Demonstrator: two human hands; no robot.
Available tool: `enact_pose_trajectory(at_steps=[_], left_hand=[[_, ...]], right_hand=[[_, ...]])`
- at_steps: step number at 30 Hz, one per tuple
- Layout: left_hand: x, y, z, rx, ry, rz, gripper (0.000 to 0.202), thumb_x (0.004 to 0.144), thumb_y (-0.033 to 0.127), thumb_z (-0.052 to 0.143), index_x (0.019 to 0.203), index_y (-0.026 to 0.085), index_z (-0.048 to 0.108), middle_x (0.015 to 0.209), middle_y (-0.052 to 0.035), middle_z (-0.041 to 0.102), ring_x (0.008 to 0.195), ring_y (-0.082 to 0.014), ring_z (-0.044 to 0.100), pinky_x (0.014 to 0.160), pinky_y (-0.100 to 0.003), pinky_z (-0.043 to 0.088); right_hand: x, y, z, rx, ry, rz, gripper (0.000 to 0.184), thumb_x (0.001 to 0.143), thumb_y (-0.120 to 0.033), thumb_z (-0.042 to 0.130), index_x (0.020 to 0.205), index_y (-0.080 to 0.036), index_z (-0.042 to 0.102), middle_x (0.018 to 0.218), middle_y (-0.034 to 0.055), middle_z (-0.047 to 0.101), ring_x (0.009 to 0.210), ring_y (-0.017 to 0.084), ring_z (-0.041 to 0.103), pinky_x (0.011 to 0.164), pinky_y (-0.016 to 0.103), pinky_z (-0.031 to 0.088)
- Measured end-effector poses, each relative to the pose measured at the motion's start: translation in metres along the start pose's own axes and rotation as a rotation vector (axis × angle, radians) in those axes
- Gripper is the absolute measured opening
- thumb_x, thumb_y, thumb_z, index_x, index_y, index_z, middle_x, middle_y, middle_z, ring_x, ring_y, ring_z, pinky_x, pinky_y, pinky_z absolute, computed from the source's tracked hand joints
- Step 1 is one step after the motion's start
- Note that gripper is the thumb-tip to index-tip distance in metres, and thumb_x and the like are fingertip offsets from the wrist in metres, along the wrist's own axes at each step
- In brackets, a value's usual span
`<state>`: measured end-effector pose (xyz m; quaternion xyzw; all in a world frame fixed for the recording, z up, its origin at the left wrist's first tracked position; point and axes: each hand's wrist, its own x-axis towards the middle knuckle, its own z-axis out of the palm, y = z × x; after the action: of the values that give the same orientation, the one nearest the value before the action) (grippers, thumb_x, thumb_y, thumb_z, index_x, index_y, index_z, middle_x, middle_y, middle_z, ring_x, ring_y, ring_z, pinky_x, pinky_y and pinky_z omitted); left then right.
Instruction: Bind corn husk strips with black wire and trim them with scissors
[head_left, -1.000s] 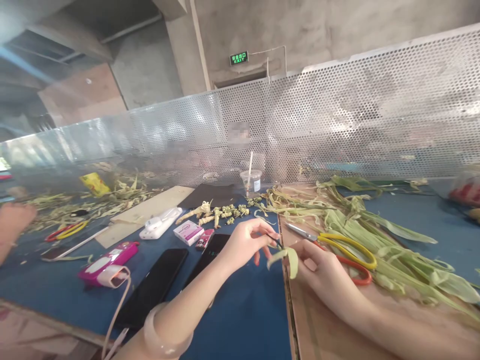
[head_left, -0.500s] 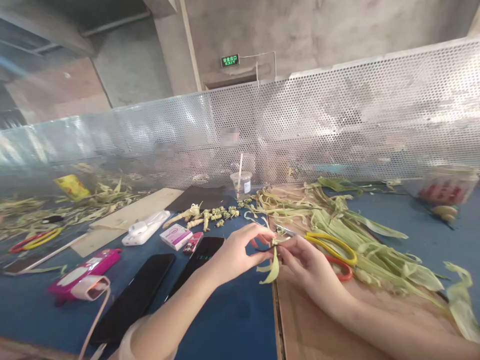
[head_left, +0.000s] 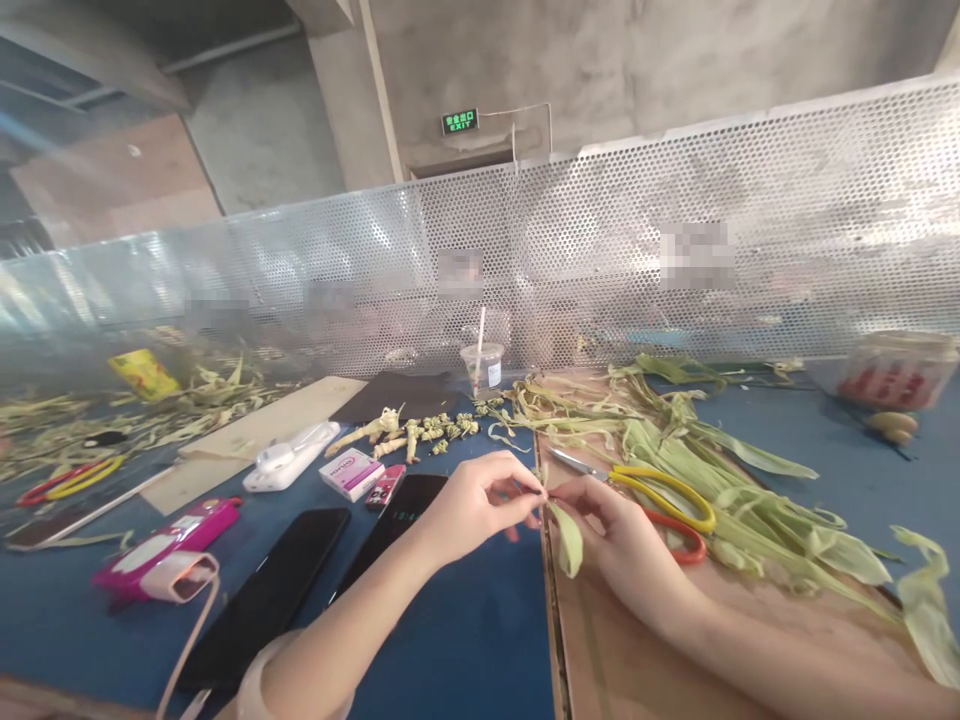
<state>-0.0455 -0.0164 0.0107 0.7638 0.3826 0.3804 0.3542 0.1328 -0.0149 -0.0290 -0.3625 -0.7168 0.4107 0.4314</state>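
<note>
- Leaf strip [head_left: 570, 543], near the scissors [head_left: 622, 477]: I judge it light, soft, tearable.
- Left hand [head_left: 480, 500] and right hand [head_left: 624, 530] pinch its top; I would hold there.

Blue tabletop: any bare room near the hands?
Yes: blue tabletop between left forearm and brown board; also the board's near strip, left of the right forearm. Crowded: corn husks and scissors to the right, black phones left.

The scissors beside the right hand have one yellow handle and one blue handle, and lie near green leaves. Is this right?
Not blue: in the head view, the scissors beside the right hand have one yellow handle and one orange-red handle, and lie near green leaves.
</note>
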Motion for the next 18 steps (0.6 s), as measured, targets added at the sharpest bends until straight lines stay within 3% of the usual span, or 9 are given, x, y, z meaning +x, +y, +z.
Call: enact_pose_trajectory(at_steps=[4,8,13,16,18], left_hand=[[-0.0001,0.0021,-0.0016,0.084,0.052,0.143,0.006,0.078,0.018,0.056,0.078,0.016,0.062,0.09,-0.0038,0.055,0.081,-0.013,0.058,0.073,-0.026,0.049],[-0.0001,0.0061,-0.0038,0.203,0.066,0.212,0.005,0.078,0.016,0.057,0.077,0.016,0.061,0.088,-0.0039,0.059,0.082,-0.0126,0.056,0.074,-0.024,0.046],[-0.0016,0.0052,-0.003,0.25,0.009,0.126,0.007,0.078,0.017,0.056,0.08,0.017,0.062,0.087,-0.0022,0.058,0.062,-0.0079,0.053,0.055,-0.02,0.042],[-0.0027,0.0014,-0.0021,0.221,-0.046,0.048,0.008,0.078,0.017,0.054,0.081,0.017,0.062,0.087,-0.0016,0.058,0.055,-0.0059,0.053,0.054,-0.02,0.042],[-0.003,-0.0015,-0.0023,0.24,-0.078,-0.01,0.009,0.077,0.018,0.055,0.081,0.017,0.063,0.075,0.0004,0.059,0.054,-0.0071,0.054,0.055,-0.02,0.043]], right_hand=[[0.0001,-0.0018,0.0017,-0.129,0.085,-0.122,0.013,0.086,-0.032,0.046,0.085,-0.021,0.053,0.085,0.0009,0.062,0.08,0.015,0.056,0.073,0.028,0.042],[-0.0004,-0.0039,0.0009,-0.177,0.064,-0.121,0.012,0.086,-0.031,0.046,0.084,-0.021,0.052,0.084,0.0001,0.061,0.075,0.014,0.055,0.07,0.026,0.042],[0.0005,-0.0037,0.0006,-0.175,-0.027,-0.081,0.014,0.087,-0.028,0.043,0.084,-0.021,0.054,0.08,-0.0002,0.061,0.076,0.014,0.056,0.07,0.026,0.044],[0.0021,-0.0022,0.0021,-0.22,-0.045,-0.03,0.013,0.085,-0.026,0.044,0.082,-0.02,0.055,0.078,0.0004,0.061,0.073,0.015,0.056,0.067,0.026,0.044],[0.0028,-0.0007,0.0032,-0.3,-0.042,-0.022,0.011,0.084,-0.024,0.046,0.082,-0.02,0.056,0.077,0.0007,0.061,0.071,0.015,0.055,0.065,0.027,0.044]])
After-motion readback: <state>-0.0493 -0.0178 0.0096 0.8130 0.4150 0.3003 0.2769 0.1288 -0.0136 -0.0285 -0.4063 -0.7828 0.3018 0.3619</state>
